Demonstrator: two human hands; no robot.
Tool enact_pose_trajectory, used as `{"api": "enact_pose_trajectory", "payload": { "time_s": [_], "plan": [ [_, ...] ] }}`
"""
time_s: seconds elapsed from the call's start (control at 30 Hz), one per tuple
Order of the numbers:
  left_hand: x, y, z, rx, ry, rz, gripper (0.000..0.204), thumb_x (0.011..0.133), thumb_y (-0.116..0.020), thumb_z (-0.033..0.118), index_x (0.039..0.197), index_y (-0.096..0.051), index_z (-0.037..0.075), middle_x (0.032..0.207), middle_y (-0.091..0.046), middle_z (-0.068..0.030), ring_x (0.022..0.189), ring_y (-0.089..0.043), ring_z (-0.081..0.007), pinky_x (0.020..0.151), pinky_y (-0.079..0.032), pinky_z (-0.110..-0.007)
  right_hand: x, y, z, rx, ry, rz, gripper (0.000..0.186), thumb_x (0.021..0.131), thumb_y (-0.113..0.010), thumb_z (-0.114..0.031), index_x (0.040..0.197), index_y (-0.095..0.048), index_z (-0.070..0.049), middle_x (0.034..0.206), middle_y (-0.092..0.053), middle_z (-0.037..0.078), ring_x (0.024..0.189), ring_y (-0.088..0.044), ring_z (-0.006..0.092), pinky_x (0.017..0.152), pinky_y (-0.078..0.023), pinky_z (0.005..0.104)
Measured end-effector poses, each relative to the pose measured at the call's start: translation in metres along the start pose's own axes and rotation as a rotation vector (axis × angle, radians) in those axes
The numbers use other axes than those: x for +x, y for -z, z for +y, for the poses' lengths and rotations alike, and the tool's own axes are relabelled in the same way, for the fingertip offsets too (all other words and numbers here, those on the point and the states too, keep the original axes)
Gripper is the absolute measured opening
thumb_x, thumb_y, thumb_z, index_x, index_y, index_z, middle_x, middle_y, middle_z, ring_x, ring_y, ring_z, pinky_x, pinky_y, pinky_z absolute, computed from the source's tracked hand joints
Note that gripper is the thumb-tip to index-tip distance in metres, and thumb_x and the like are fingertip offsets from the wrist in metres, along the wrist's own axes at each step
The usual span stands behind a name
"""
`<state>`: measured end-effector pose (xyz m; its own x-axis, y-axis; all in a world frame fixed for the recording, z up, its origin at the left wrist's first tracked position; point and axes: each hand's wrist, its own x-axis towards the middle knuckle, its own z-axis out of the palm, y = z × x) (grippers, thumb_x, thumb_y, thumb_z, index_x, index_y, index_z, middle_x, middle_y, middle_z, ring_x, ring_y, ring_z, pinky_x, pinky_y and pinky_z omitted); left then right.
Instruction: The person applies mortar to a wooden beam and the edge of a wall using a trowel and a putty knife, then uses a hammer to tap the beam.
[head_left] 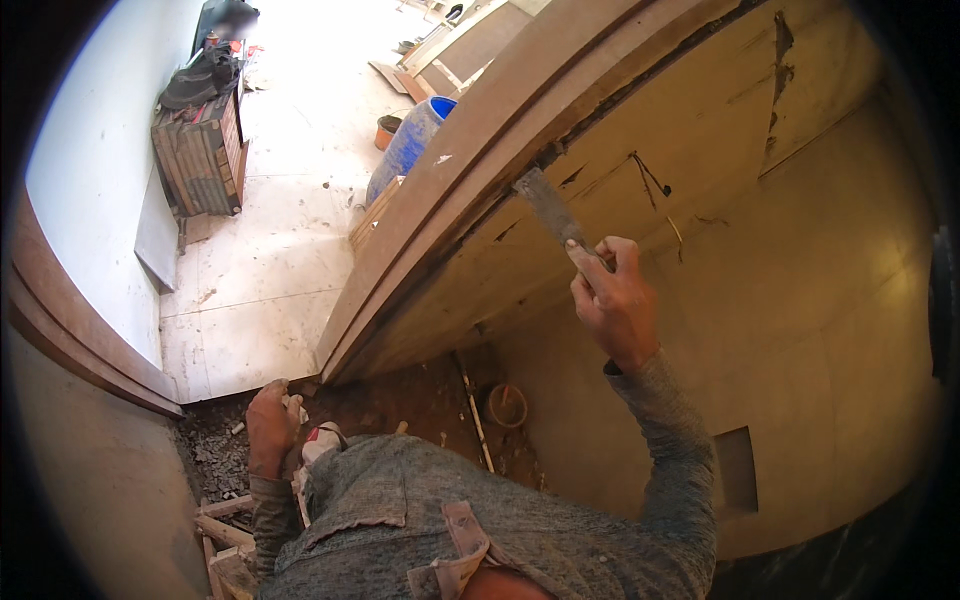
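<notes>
My right hand grips a grey flat scraper blade, tilted up and to the left, with its tip at the dark seam beside the brown wooden frame. The yellowish plastered wall to the right of that seam has cracks and dark gouges. Low at the left, my left hand has its fingers curled around a small pale thing that I cannot make out, near the doorway's floor edge.
A stack of boards with dark items on it stands along the left wall. Beyond the frame are a blue barrel and an orange bucket. Rubble, wooden pieces and a round container lie below on dirt.
</notes>
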<state>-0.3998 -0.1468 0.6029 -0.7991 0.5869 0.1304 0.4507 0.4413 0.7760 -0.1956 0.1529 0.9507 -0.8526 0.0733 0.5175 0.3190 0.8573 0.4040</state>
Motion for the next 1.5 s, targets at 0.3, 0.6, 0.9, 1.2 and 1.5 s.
{"api": "enact_pose_trajectory", "payload": {
  "time_s": [0.3, 0.6, 0.9, 1.2, 1.5],
  "plan": [
    [0.002, 0.000, 0.003, -0.004, 0.003, -0.031, 0.034, 0.084, -0.072, 0.013, 0.112, -0.068, -0.005, 0.110, -0.069, -0.0251, 0.103, -0.067, -0.0394, 0.091, -0.053, -0.044, -0.005, -0.030, 0.001, -0.095, -0.006, -0.018, 0.041, 0.079, -0.071, -0.004, 0.119, -0.070, -0.014, 0.107, -0.050, 0.008, 0.075, -0.064, 0.0238, 0.061, -0.055, 0.0349],
    [-0.001, 0.004, 0.004, -0.011, 0.039, -0.043, 0.035, 0.084, -0.072, 0.014, 0.113, -0.068, -0.005, 0.112, -0.069, -0.0240, 0.105, -0.066, -0.0387, 0.093, -0.052, -0.043, 0.004, -0.011, -0.024, -0.066, -0.032, -0.175, 0.032, 0.086, -0.065, -0.006, 0.118, -0.067, -0.006, 0.101, -0.050, 0.012, 0.075, -0.064, 0.0277, 0.060, -0.055, 0.0387],
    [-0.001, 0.000, 0.005, -0.012, 0.023, -0.031, 0.036, 0.084, -0.072, 0.014, 0.113, -0.068, -0.006, 0.114, -0.069, -0.0246, 0.107, -0.066, -0.0388, 0.096, -0.051, -0.043, 0.018, 0.015, -0.009, 0.272, -0.213, 0.278, 0.033, 0.085, -0.066, -0.004, 0.118, -0.068, -0.001, 0.098, -0.059, 0.013, 0.079, -0.063, 0.0254, 0.071, -0.054, 0.0366],
    [-0.001, 0.007, 0.008, -0.019, 0.041, -0.044, 0.037, 0.084, -0.071, 0.012, 0.115, -0.066, -0.007, 0.112, -0.068, -0.0261, 0.105, -0.066, -0.0393, 0.094, -0.052, -0.043, 0.019, -0.017, -0.009, 0.273, -0.275, 0.275, 0.031, 0.086, -0.067, -0.008, 0.115, -0.069, 0.002, 0.099, -0.060, 0.014, 0.084, -0.064, 0.0271, 0.074, -0.055, 0.0369],
    [-0.001, 0.007, 0.006, -0.049, 0.062, -0.025, 0.038, 0.084, -0.071, 0.013, 0.117, -0.065, -0.007, 0.114, -0.068, -0.0257, 0.108, -0.065, -0.0386, 0.095, -0.051, -0.043, -0.009, -0.051, -0.028, 0.258, -0.245, 0.146, 0.034, 0.086, -0.069, -0.008, 0.119, -0.069, -0.002, 0.101, -0.056, 0.013, 0.079, -0.064, 0.0271, 0.068, -0.056, 0.0372]
  ]
}}
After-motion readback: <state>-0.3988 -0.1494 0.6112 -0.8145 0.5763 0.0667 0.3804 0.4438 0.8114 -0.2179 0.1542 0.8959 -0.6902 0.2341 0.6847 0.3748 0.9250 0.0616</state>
